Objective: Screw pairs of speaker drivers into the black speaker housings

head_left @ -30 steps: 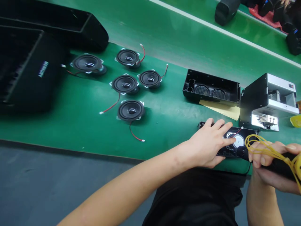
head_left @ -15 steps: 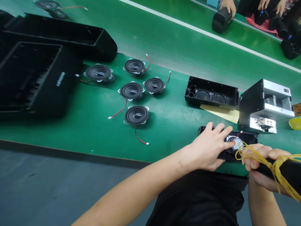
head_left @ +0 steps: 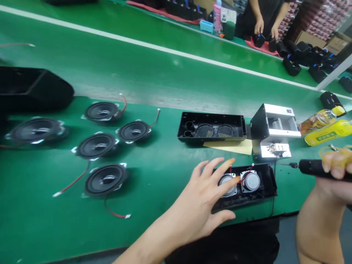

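L hand [head_left: 202, 200] is spread wide over the left end of the black case [head_left: 253, 200], w/ 2 speakers [head_left: 252, 181] in it, on the green table [head_left: 156, 172]. Can't tell if it presses. R hand [head_left: 337, 163] grips a driver [head_left: 313, 168], tip off to the right, not touching the case. Prob. best: hold case still, keep red wires [head_left: 247, 173] away from tip, point tip straight down.

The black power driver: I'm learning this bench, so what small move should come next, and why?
I'd probably bring the driver in the right hand to the silver-fronted machine, seemingly a screw feeder: the bit hangs near there, clear of the housing under the left hand, with no screw discernible.
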Available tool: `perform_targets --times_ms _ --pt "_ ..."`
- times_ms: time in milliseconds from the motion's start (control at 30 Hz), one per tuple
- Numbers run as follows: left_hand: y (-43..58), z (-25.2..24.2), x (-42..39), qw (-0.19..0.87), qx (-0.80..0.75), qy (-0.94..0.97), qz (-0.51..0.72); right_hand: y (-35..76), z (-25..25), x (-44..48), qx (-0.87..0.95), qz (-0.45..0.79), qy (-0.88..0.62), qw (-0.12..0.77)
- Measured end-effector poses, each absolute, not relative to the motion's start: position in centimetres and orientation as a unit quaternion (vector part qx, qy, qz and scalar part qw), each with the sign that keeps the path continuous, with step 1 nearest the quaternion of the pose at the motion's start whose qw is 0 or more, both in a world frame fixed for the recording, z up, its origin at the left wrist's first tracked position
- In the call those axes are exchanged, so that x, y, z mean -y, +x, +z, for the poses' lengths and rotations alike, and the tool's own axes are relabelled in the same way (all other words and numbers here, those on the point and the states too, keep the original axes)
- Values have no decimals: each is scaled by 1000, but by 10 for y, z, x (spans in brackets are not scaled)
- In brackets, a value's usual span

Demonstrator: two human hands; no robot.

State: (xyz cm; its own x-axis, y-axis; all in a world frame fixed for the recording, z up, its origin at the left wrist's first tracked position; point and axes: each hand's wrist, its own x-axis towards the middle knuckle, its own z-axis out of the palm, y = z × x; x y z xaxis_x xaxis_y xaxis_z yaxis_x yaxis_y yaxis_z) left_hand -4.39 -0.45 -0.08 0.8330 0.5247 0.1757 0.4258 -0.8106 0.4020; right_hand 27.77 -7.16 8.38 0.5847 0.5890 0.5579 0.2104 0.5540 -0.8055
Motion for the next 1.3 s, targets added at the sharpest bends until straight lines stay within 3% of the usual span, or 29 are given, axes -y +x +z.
perform_targets --times_ms 133,400,1300 --pt "-55 -18 9 158 -264 937 166 284 75 25 451 41 -420 786" --pt "-57 -26 11 159 -278 929 189 270 44 22 470 116 -412 771" --pt "-58 -33 5 163 -270 926 206 260 53 22 441 169 -385 793"
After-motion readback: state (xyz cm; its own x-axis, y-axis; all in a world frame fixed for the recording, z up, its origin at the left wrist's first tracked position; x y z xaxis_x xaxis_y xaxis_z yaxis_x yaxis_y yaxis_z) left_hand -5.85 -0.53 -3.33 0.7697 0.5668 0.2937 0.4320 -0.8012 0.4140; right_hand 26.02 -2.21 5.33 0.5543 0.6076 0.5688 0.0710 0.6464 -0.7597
